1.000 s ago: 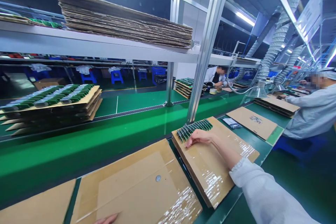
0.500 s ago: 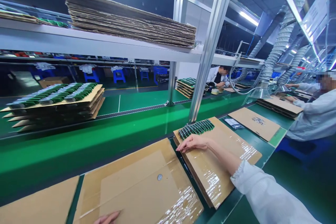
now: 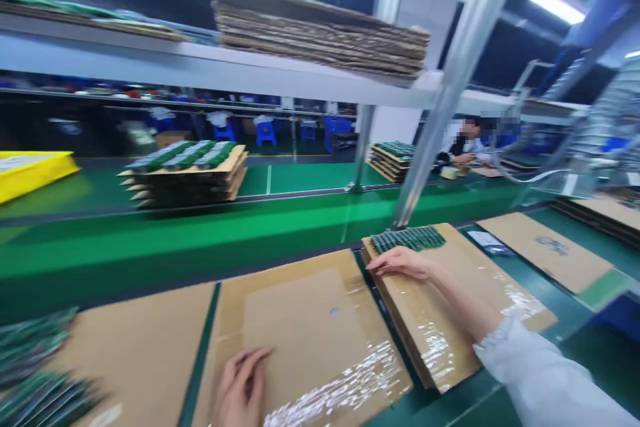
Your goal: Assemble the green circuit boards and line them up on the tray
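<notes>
My right hand (image 3: 403,261) rests at the left edge of a stack of tape-covered cardboard sheets (image 3: 445,307), fingers stretched out and holding nothing I can see. Just beyond its fingers, a row of green circuit boards (image 3: 407,238) stands along the stack's far edge. My left hand (image 3: 241,387) is over the near left part of another taped cardboard sheet (image 3: 300,327), its fingers loosely bent and apart with nothing visible in them. A small round grey spot (image 3: 334,311) shows on that sheet.
More green boards (image 3: 47,397), blurred, lie on a cardboard sheet (image 3: 143,340) at left. Across the green belt (image 3: 300,223) are board-laden cardboard layers (image 3: 195,177) and a yellow bin (image 3: 35,173). A metal post (image 3: 445,100) rises behind the right stack. A person (image 3: 463,140) sits farther back.
The view has swung left, bringing the yellow bin and left-hand boards into sight. My left hand has come further into view over the middle sheet. My right hand stays at the stack's edge.
</notes>
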Demonstrator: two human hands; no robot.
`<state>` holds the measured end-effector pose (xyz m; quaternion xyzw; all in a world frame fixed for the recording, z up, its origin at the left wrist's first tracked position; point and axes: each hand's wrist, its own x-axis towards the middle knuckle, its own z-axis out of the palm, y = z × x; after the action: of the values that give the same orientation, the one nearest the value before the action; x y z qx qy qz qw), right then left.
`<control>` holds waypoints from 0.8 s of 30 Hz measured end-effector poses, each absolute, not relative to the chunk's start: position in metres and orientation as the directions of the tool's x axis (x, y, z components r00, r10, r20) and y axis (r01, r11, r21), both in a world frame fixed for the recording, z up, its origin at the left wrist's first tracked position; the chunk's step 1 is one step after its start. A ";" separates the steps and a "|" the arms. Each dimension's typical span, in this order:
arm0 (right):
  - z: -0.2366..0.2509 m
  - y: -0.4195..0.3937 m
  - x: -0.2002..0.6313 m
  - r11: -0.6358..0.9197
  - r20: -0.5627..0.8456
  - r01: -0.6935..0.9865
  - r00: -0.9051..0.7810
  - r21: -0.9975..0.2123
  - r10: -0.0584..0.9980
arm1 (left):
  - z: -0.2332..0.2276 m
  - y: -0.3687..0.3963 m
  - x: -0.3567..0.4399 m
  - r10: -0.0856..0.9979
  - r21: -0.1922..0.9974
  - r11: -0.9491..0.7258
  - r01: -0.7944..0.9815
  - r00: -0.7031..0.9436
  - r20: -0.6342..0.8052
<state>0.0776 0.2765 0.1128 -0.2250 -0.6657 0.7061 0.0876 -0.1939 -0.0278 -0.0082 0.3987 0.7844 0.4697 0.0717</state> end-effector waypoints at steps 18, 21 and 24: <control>0.076 0.141 0.057 0.393 -0.177 0.473 -0.786 -0.788 0.592 | 0.063 -0.130 -0.317 0.345 0.729 0.530 0.433 -0.895 0.282; 0.059 0.140 0.033 0.249 -0.128 0.498 -0.607 -0.831 0.784 | 0.064 -0.124 -0.318 0.323 0.805 0.466 0.367 -0.918 0.232; 0.044 0.144 0.016 0.251 -0.008 0.503 -0.457 -0.827 0.890 | 0.068 -0.116 -0.308 0.296 0.902 0.351 0.251 -0.944 0.148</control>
<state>0.0158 0.1436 0.0441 -0.4621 -0.7533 0.4011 0.2410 -0.3083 -0.1155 0.0684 0.1664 0.8217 0.5447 0.0203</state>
